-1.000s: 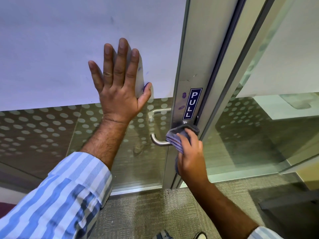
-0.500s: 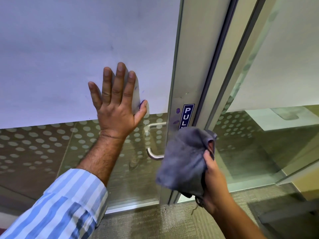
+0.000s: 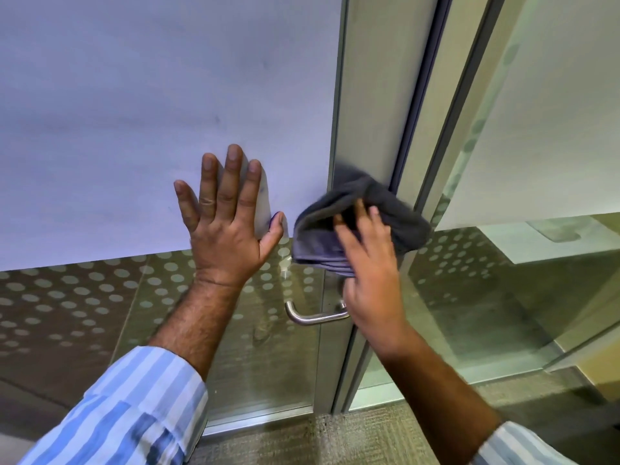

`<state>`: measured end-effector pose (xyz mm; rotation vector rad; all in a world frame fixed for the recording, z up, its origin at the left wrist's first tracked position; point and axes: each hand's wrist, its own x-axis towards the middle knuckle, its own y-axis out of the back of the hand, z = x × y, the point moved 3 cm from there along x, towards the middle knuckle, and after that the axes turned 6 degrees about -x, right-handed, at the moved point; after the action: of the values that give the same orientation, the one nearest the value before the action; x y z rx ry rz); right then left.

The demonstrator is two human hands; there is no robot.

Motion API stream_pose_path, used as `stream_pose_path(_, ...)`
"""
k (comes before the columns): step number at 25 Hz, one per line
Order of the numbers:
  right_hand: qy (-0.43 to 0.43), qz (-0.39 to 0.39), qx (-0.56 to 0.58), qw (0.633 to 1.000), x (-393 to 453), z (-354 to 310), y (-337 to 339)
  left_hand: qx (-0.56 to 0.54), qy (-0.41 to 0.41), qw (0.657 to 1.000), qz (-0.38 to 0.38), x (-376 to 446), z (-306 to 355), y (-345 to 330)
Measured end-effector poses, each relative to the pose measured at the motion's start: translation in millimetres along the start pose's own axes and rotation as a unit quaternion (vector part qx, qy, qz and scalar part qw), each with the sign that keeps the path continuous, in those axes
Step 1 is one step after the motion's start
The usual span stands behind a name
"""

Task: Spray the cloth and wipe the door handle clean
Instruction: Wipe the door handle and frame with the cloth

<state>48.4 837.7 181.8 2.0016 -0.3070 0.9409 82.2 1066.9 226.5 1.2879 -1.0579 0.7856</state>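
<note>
The steel lever door handle [image 3: 310,316] sticks out leftward from the door's metal frame [image 3: 369,112], bare of cloth. My right hand [image 3: 370,263] presses a grey cloth [image 3: 396,216] flat against the frame above the handle, covering the spot where the PULL label sat. Its wrist hides the handle's base. My left hand [image 3: 228,226] lies flat with fingers spread on the frosted door panel [image 3: 151,112], left of the cloth. No spray bottle is in view.
The lower door glass [image 3: 84,297] carries a pattern of white dots. A fixed glass side panel [image 3: 503,297] stands to the right of the frame. Grey carpet [image 3: 335,441] covers the floor below.
My right hand lifted the cloth off the handle, opened it out, and raised it onto the frame above the handle. My left hand stayed flat on the door.
</note>
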Motion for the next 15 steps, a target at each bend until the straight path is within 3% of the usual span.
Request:
stream_pose_path(2, 0.0, -0.035, -0.058, 0.998, 0, 2, -19, -0.004, 0.004, 1.0, 0.006, 0, 0, 0)
stream_pose_path(7, 0.02, -0.061, -0.029, 0.998, -24, 19, -35, -0.004, 0.004, 1.0, 0.014, 0, -1, -2)
stream_pose_path(11, 0.042, -0.185, -0.036, 0.981, -62, 17, -37, -0.01, 0.003, 1.0, 0.017, -2, -2, -3)
stream_pose_path(13, 0.041, -0.232, 0.006, 0.972, -74, 20, -35, -0.014, 0.004, 1.0, 0.015, -1, -2, -3)
stream_pose_path(15, -0.026, -0.25, 0.087, 0.964, -73, 22, -30, -0.014, 0.007, 1.0, 0.014, -1, -2, -3)
